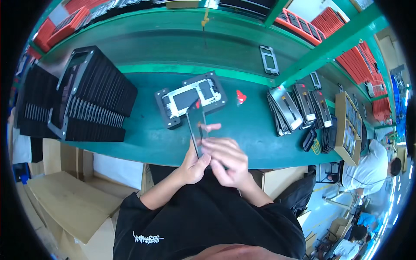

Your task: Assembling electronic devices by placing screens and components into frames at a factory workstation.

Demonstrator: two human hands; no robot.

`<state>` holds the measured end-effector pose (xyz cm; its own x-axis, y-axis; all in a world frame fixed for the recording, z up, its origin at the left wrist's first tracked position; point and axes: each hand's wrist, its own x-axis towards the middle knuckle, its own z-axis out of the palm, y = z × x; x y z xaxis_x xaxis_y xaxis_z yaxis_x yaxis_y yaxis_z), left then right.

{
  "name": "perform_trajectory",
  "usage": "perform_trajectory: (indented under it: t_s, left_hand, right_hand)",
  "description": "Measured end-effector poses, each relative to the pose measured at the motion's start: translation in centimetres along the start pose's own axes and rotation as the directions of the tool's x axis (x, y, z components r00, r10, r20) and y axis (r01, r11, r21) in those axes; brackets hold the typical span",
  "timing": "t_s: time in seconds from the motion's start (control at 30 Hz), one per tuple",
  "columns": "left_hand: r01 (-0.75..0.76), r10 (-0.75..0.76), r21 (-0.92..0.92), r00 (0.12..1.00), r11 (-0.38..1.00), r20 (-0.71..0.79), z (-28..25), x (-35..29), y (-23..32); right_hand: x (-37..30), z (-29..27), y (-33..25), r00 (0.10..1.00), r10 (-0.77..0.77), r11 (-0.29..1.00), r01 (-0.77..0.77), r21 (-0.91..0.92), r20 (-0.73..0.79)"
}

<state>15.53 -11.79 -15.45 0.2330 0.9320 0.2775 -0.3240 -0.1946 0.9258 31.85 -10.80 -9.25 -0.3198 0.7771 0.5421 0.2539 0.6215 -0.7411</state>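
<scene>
A thin, dark, phone-sized panel (pixel 196 125) stands on edge above the bench, tilted, with a small red patch near its far end. Its near end is gripped by my left hand (pixel 193 168), thumb on the near side and a finger showing past the far edge. My right hand (pixel 229 159) is closed, fingers curled and bunched against the panel's right side; what lies between its fingertips is hidden. Beyond the panel, a black fixture block (pixel 174 124) carries a white-and-silver rectangular frame (pixel 178 111) with openings, partly covered by the panel.
Stacked black frames (pixel 97 91) rise at left. A red scrap (pixel 241 97) lies right of the fixture. Flat panels in stacks (pixel 285 112) and a cardboard box (pixel 346 149) stand at right. A green post (pixel 333 41) crosses above. Cardboard boxes (pixel 78 203) sit below left.
</scene>
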Motion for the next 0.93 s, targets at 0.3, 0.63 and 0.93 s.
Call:
perform_trajectory:
  t_s: [0.3, 0.63, 0.93]
  left_hand:
    - [-0.15, 0.033, 0.729, 0.985, 0.667, 0.172, -0.9, -2.2, 1.6]
    - [0.097, -0.176, 0.333, 0.96, 0.938, 0.217, -3.5, -1.8, 2.4]
    - [0.284, -0.303, -0.434, 0.953, 0.855, 0.026, -3.5, -1.6, 3.0]
  right_hand:
    - [0.4, 1.2, 0.6, 0.848, 0.515, 0.516, -0.422, 0.746, 0.123]
    - [5.1, -4.6, 5.9, 0.849, 0.383, 0.814, -0.496, 0.303, 0.363]
    - [8.0, -6.0, 11.7, 0.935, 0.355, 0.736, -0.28, -0.617, -0.002]
